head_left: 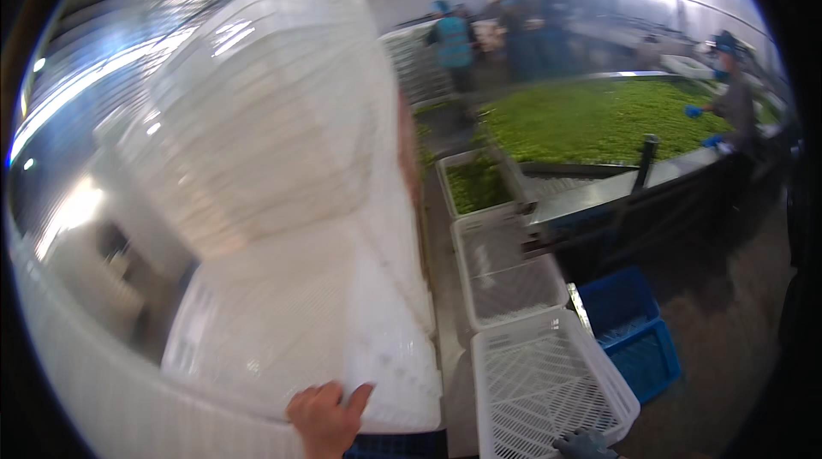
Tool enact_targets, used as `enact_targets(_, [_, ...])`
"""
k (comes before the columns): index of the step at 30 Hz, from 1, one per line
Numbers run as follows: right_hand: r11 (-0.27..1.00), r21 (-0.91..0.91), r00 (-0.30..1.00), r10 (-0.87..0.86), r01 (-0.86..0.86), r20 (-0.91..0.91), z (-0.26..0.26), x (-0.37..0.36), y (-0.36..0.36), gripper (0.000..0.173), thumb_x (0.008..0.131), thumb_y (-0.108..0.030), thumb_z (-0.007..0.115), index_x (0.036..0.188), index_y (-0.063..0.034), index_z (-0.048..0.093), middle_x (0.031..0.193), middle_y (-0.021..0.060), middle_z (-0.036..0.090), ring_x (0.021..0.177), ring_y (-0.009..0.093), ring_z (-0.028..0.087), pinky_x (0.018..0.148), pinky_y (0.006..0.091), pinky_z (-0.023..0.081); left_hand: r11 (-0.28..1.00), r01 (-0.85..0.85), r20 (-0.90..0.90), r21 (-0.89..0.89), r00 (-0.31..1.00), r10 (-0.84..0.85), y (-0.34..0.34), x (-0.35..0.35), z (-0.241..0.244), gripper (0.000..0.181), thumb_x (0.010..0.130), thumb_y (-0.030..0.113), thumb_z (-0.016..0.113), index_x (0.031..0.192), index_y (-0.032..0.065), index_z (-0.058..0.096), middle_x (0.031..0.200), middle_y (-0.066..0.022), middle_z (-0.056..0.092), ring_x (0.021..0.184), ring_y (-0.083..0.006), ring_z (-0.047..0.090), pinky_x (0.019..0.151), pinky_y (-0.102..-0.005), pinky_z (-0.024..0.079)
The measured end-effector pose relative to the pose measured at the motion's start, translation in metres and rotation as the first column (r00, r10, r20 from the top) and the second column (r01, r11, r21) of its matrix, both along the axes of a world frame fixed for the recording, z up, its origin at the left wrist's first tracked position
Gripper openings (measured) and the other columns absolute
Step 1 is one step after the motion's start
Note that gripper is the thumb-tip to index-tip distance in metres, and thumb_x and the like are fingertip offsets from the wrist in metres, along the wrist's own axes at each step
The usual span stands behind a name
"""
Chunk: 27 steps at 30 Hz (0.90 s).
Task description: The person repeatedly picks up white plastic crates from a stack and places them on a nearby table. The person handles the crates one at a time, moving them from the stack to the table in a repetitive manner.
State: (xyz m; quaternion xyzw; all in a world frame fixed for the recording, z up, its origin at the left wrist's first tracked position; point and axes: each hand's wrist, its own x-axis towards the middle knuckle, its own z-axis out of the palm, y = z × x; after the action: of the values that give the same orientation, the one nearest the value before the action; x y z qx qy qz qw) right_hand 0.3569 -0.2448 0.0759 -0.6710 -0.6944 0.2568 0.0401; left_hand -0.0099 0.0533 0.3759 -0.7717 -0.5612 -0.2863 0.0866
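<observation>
My bare left hand (pixel 331 417) is at the near edge of a large white plastic crate or stack (pixel 392 369) on the left, fingers bent over the edge and thumb to the right; blur hides how firmly it holds. At the bottom right, my right hand (pixel 585 445), in a grey glove, has its fingers over the near rim of an empty white slatted plastic crate (pixel 485 388). Beyond that crate stand another white crate (pixel 465 279) and a white crate holding green produce (pixel 446 186), in a row.
Tall white stacked material (pixel 276 118) fills the left. Blue crates (pixel 668 356) stand right of the row. A metal-edged table (pixel 597 199) bears a wide layer of green produce (pixel 591 115). A person in blue gloves (pixel 735 99) stands beside it; another person in a teal vest (pixel 453 41) is farther back.
</observation>
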Motion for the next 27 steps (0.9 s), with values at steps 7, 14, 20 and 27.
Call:
enact_targets(7, [1.0, 0.005, 1.0, -0.03, 0.03, 0.008, 0.052, -0.004, 0.005, 0.056, 0.078, -0.05, 0.082, 0.115, -0.0099, 0.071, 0.115, 0.0191, 0.069, 0.111, 0.042, 0.064, 0.083, 0.0614, 0.055, 0.998, -0.003, 0.034, 0.057, 0.999, 0.001, 0.004, 0.014, 0.0, 0.053, 0.072, 0.037, 0.09, 0.059, 0.0004, 0.055, 0.057, -0.0199, 0.053, 0.057, -0.0425, 0.052, 0.058, -0.051, 0.036])
enact_targets(14, [0.999, -0.047, 0.994, 0.029, -0.024, 0.104, 0.074, -0.009, 0.015, 0.052, 0.088, -0.057, 0.077, 0.117, -0.0138, 0.075, 0.104, 0.0126, 0.075, 0.102, 0.034, 0.074, 0.084, 0.0514, 0.059, 0.996, -0.004, -0.004, 0.086, 1.0, 0.004, 0.006, 0.01, -0.005, 0.054, 0.077, 0.045, 0.089, 0.061, 0.0049, 0.057, 0.062, -0.0182, 0.059, 0.062, -0.0435, 0.056, 0.058, -0.0538, 0.039])
enact_targets(20, [1.0, 0.0, 0.985, -0.025, 0.025, 0.172, 0.075, -0.013, 0.01, 0.054, 0.085, -0.058, 0.079, 0.12, -0.0178, 0.075, 0.106, 0.008, 0.075, 0.106, 0.032, 0.072, 0.087, 0.0491, 0.058, 0.994, -0.026, 0.068, 0.105, 0.998, 0.019, -0.001, 0.014, -0.002, 0.051, 0.079, 0.04, 0.089, 0.062, 0.0022, 0.059, 0.061, -0.0174, 0.059, 0.061, -0.0395, 0.055, 0.063, -0.0503, 0.041])
enact_targets(27, [0.993, 0.119, 0.977, -0.001, -0.025, 0.213, 0.056, -0.012, 0.003, 0.055, 0.08, -0.063, 0.081, 0.111, -0.0193, 0.075, 0.101, 0.0047, 0.075, 0.098, 0.029, 0.074, 0.083, 0.0458, 0.058, 0.976, 0.002, 0.075, 0.219, 0.997, -0.019, 0.002, 0.011, -0.009, 0.048, 0.078, 0.037, 0.091, 0.06, 0.0056, 0.06, 0.057, -0.0103, 0.06, 0.057, -0.0323, 0.056, 0.064, -0.0449, 0.043])
